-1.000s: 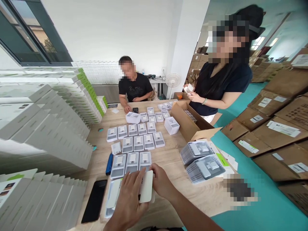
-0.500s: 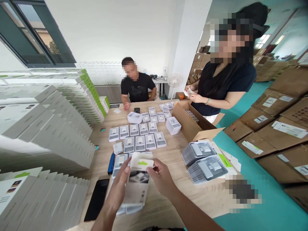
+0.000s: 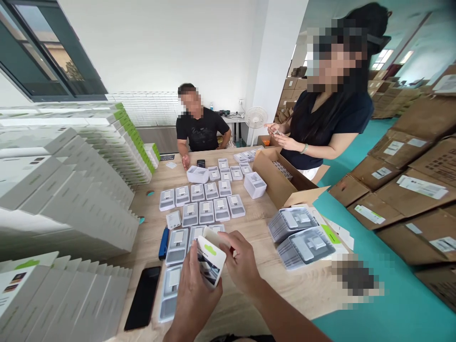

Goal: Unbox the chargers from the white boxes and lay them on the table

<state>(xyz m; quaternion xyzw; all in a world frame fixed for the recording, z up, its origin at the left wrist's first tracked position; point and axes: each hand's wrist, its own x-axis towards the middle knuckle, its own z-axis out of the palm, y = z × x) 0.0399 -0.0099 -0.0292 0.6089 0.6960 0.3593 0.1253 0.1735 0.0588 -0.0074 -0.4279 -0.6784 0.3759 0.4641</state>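
My left hand [image 3: 194,297] grips a white product box [image 3: 210,260] with a green tab and a printed picture, held tilted above the wooden table [image 3: 256,237]. My right hand [image 3: 240,263] pinches the box's upper end, where a flap stands open. Under my hands lie clear plastic trays holding white chargers [image 3: 177,246], set out in rows. One tray [image 3: 170,292] lies just left of my left wrist.
A black phone [image 3: 143,297] and a blue pen [image 3: 163,242] lie to the left. Stacks of white boxes [image 3: 67,190] line the left side. Two tray stacks [image 3: 302,235] and an open carton [image 3: 281,178] stand at right. One person sits opposite, another stands at right. Brown cartons [image 3: 409,180] cover the floor.
My hands lifted the white box from the table, turned it so its printed face shows, then drew it closer and tilted it, the right hand now at its open flap.
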